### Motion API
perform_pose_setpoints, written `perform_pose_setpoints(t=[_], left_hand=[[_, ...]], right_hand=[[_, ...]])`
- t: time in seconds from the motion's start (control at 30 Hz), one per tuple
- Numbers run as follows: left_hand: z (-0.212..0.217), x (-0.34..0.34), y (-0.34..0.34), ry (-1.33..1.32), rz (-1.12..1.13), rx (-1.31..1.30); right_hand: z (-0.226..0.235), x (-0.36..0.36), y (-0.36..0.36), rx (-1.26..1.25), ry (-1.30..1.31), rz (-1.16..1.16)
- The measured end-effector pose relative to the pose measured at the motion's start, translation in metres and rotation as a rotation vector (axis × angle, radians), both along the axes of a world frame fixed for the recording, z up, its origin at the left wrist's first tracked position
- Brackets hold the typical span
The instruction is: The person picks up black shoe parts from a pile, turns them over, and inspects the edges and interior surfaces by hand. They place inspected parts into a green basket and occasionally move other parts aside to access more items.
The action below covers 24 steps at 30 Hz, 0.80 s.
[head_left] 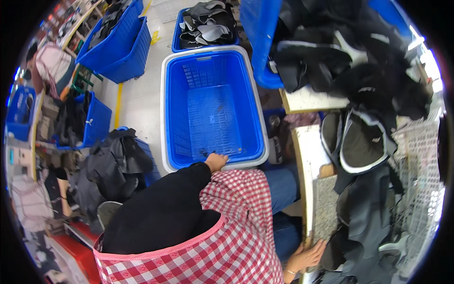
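Straight ahead of me stands a blue plastic basket (215,99) with a pale grey-white outer rim; only small scraps lie on its floor. My left hand (216,162), at the end of a black sleeve, has its fingers curled over the near rim of this basket. Low on the right, my right hand (306,258) rests at the worktable's edge (308,189) with its fingers stretched out. Its fingertips reach dark fabric pieces (364,217) heaped on the table. Among these lies a dark rounded piece with a white border (363,142).
Behind the basket is another blue basket (176,40) of black and grey pieces. A tilted blue crate (260,42) with black pieces stands on the far right table. Dark material (116,165) is heaped left. A person (52,66) sits far left. A white mesh basket (423,189) borders the right.
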<state>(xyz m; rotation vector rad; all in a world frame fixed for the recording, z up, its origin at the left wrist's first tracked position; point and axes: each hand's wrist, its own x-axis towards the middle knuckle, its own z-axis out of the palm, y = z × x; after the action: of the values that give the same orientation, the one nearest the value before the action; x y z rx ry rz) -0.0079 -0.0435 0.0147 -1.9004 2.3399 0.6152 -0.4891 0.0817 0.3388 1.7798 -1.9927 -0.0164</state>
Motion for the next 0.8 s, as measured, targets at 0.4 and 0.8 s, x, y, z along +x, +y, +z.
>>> perform_pose_setpoints(t=[0.4, 0.8], left_hand=[[0.106, -0.002, -0.058, 0.259, 0.154, 0.452], [0.609, -0.103, -0.010, 1.780, -1.529, 0.429]], right_hand=[[0.009, 0.014, 0.001, -0.051, -0.357, -0.005], [0.003, 0.019, 0.004, -0.115, -0.376, -0.062]])
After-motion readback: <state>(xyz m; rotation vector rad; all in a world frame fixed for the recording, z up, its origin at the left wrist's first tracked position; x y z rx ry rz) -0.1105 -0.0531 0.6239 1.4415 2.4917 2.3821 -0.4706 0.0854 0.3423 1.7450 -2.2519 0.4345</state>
